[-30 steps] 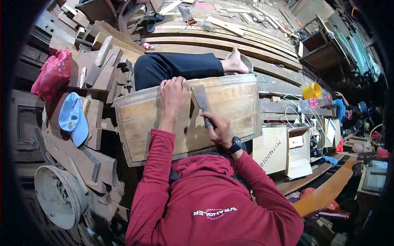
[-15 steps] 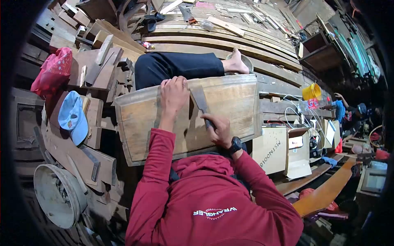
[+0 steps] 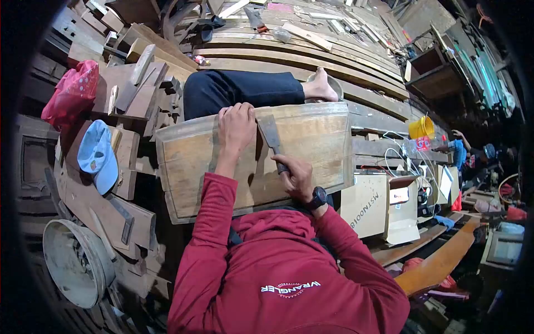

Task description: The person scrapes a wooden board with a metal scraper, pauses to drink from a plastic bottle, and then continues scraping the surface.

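Observation:
A wooden panel (image 3: 194, 167) with a worn, pale brown face and a raised rim lies across my lap. My left hand (image 3: 237, 127) rests on it near the far edge, palm down with the fingers stretched toward the rim. In my right hand (image 3: 296, 177) is a scraper with a wide flat metal blade (image 3: 269, 132) and a dark handle. The fingers are wrapped round that handle, and the blade points away from me, flat against or just over the wood. Whether its edge touches cannot be told.
To the left, a blue cap (image 3: 98, 156) and a red dotted cloth (image 3: 75, 96) lie on stacked planks beside a round metal bucket (image 3: 103, 259). A cardboard box (image 3: 364, 206), white cables and a yellow bucket (image 3: 421, 127) stand right. Another person (image 3: 458, 151) is at far right.
The hands, scraper and panel look almost unchanged. The view has shifted very slightly.

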Demonstrator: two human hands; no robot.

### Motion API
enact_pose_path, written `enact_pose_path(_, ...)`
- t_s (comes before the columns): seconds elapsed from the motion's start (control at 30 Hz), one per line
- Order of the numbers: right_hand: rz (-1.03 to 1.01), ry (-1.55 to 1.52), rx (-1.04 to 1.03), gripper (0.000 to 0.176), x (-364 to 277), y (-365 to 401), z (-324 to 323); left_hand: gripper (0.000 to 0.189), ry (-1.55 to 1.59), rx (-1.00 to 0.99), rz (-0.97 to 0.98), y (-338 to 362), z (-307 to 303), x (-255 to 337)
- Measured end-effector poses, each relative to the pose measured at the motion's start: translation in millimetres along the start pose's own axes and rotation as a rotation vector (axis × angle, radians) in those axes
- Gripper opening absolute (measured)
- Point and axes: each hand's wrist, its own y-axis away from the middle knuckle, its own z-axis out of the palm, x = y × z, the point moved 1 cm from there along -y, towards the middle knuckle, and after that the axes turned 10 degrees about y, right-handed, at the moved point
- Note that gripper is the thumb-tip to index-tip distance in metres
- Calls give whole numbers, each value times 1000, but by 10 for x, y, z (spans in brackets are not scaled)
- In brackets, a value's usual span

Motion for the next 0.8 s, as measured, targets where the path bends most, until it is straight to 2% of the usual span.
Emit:
enact_pose_path(0.2,-10,-15,55,41,-34,-71,58,19,-7,5,-7,13,0,7)
enact_pose_path(0.47,1,4,17,37,-86,-118,51,20,-5,-10,-10,4,-1,-3)
enact_pose_path(0.57,-19,39,24,39,52,32,15,20,5,-4,-5,-13,2,-13)
enact_pose_path(0.6,-87,-29,65,42,34,26,-22,20,10,-7,-5,-13,-6,-6)
enact_pose_path(0.8,7,26,25,43,20,26,15,18,3,13,5,-3,31,-33)
